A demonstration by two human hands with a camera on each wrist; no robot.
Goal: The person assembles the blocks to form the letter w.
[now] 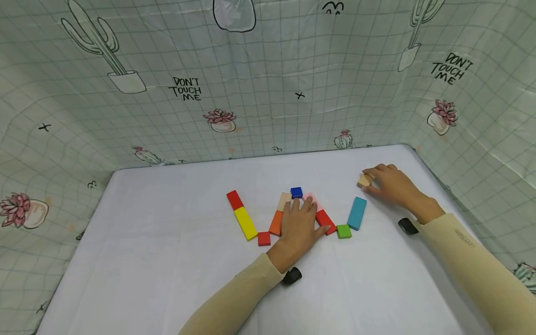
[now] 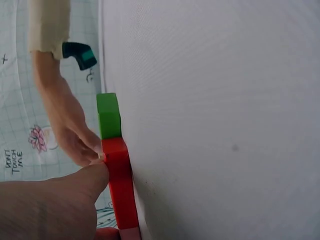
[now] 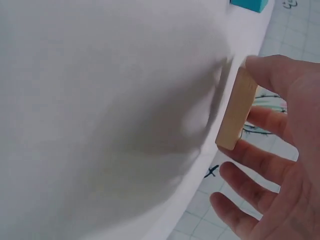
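My right hand (image 1: 391, 186) pinches a natural wood block (image 3: 237, 110) between thumb and fingers, above the far right of the table. Its other fingers are spread apart in the right wrist view. Over the middle of a zigzag row of coloured blocks lies my left hand (image 1: 298, 225), fingers extended. The thumb touches a long red block (image 2: 120, 185). Around the fingertips are a dark blue block (image 1: 296, 192), a pink block (image 1: 311, 197), a pale wood block (image 1: 284, 201) and an orange block (image 1: 276, 223), some partly hidden by the hand.
A blue block (image 1: 357, 213) and a green block (image 1: 344, 231) form the row's right end. On the left are a small red block (image 1: 264, 238), a yellow block (image 1: 245, 223) and another red block (image 1: 235, 200). Printed cloth (image 1: 259, 116) hangs behind the white table (image 1: 146, 256).
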